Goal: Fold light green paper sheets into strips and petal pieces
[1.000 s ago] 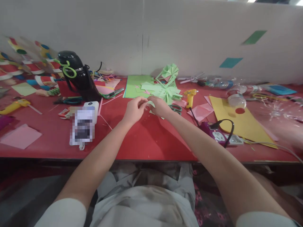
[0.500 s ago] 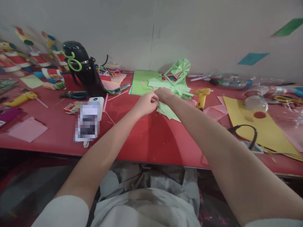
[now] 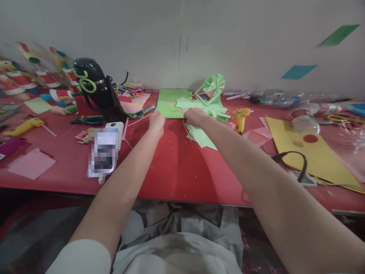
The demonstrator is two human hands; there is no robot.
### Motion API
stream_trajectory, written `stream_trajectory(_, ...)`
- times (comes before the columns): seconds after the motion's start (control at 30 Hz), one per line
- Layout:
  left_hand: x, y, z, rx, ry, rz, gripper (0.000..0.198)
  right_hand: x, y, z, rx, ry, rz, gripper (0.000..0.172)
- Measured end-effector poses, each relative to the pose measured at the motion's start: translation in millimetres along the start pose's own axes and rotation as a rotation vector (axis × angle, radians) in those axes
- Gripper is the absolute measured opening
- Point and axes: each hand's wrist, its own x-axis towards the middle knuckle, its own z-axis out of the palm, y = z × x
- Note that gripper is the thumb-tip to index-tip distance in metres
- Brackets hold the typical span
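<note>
My left hand (image 3: 157,122) reaches far over the red table (image 3: 176,167), its fingers curled at the near left corner of a flat green paper sheet (image 3: 171,99). My right hand (image 3: 196,116) is beside it with the fingers curled down on a heap of pale green cut paper pieces (image 3: 212,108); what they pinch is hidden. A folded pale green piece (image 3: 201,136) lies free on the table just under my right wrist. A folded green paper fan shape (image 3: 213,84) stands behind the heap.
A yellow glue gun (image 3: 240,116) lies right of the heap, then pink paper (image 3: 256,135), a yellow sheet (image 3: 302,152) and a black cable (image 3: 293,156). To the left are a black flask (image 3: 95,85), a white device (image 3: 114,129), pliers (image 3: 85,121) and pink paper (image 3: 30,164).
Both hands let go of the small green piece they held together and moved apart toward the back. The left hand went to the green sheet's corner, the right to the heap.
</note>
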Motion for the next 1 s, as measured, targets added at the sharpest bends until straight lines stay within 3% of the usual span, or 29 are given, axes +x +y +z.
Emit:
stream_trajectory(0.07, -5, 5, 0.2, -0.026, 0.064, -0.052, 0.029, -1, -2, 3, 0.034, 0.026, 0.034, 0.031)
stream_trajectory(0.13, -13, 8, 2.8, -0.073, 0.055, -0.091, 0.033, -2, -1, 5, 0.094, 0.049, 0.08, 0.031)
stream_trajectory(0.33, -31, 7, 16.5, -0.262, -0.151, -0.197, 0.013, 3, 8, -1, 0.26, 0.182, 0.194, 0.035)
stream_trajectory(0.43, -29, 8, 26.5, -0.3, -0.192, -0.235, 0.004, 5, 12, -4, 0.297, 0.221, 0.203, 0.033)
stream_trajectory(0.6, -14, 8, 43.2, -0.276, -0.172, -0.283, 0.011, 3, 11, -6, 0.297, 0.169, 0.14, 0.03)
stream_trajectory(0.83, -1, -2, 51.7, -0.271, -0.124, -0.239, 0.013, -1, 7, -9, 0.292, 0.089, 0.119, 0.026)
stream_trajectory(1.0, -1, -2, 52.2, -0.21, -0.09, -0.149, 0.013, -1, -1, -8, 0.344, 0.116, 0.049, 0.037)
